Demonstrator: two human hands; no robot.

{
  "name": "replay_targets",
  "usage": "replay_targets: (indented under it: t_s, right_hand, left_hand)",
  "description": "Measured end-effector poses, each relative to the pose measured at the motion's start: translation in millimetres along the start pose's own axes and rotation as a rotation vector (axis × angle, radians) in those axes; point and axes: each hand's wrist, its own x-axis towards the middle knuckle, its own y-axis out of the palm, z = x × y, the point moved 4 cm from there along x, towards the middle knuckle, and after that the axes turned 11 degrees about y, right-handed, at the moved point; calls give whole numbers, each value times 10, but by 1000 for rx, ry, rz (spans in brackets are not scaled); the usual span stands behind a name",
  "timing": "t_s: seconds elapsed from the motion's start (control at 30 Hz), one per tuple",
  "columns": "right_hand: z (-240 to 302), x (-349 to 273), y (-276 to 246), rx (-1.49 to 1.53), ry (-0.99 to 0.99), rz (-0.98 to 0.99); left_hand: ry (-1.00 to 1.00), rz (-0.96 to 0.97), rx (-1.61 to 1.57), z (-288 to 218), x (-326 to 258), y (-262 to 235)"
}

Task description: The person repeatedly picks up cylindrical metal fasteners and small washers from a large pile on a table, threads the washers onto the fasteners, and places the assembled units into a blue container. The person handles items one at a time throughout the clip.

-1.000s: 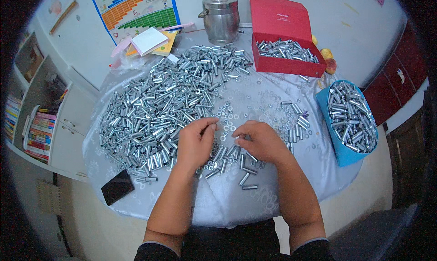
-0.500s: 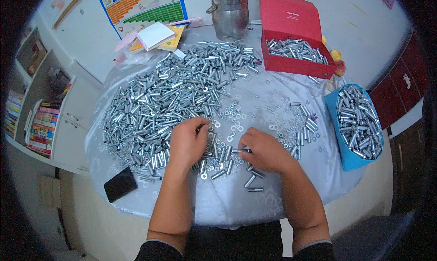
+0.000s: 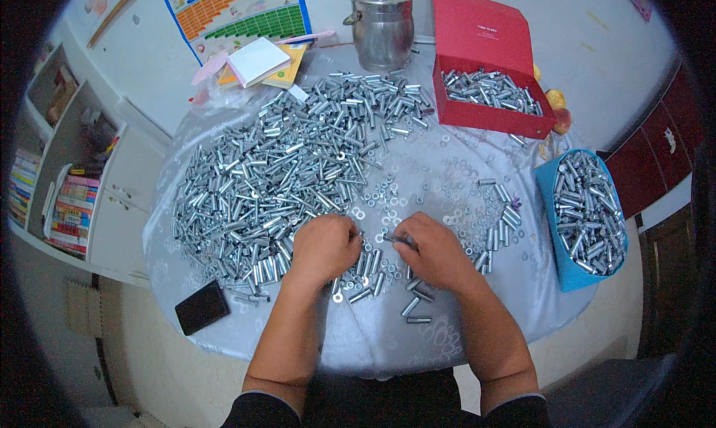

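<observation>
Your right hand (image 3: 436,252) pinches a tube (image 3: 400,240) at clock centre; whether your left hand (image 3: 324,249) grips anything, I cannot tell; the three-o'clock bin (image 3: 555,234) and one-o'clock box (image 3: 477,122) look well filled; the big ten-o'clock pile (image 3: 276,174) lies loose.

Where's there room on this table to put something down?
Bare tablecloth shows along the near edge, between the two forearms. Another patch lies between the right forearm and the blue bin. It's crowded on the left, with a big heap of metal tubes, and around the left hand and right hand.
</observation>
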Motion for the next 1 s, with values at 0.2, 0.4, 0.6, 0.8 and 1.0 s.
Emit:
replay_targets:
  t_s: [0.2,0.4,0.6,0.8,1.0]
  right_hand:
    - [-29,32,-57,107,90,-10]
    - [-7,14,-122,210,138,-94]
    - [91,-25,-209,265,142,-111]
    - [100,-39,-175,282,102,-107]
    - [123,-48,-184,295,77,-113]
  left_hand:
    - [22,-82,-107,-17,20,32]
    - [-73,-355,-1013,-24,-14,117]
    - [-131,-482,-1434,-16,44,221]
    - [-247,-610,-1664,66,67,325]
    - [-221,-620,-1717,31,66,286]
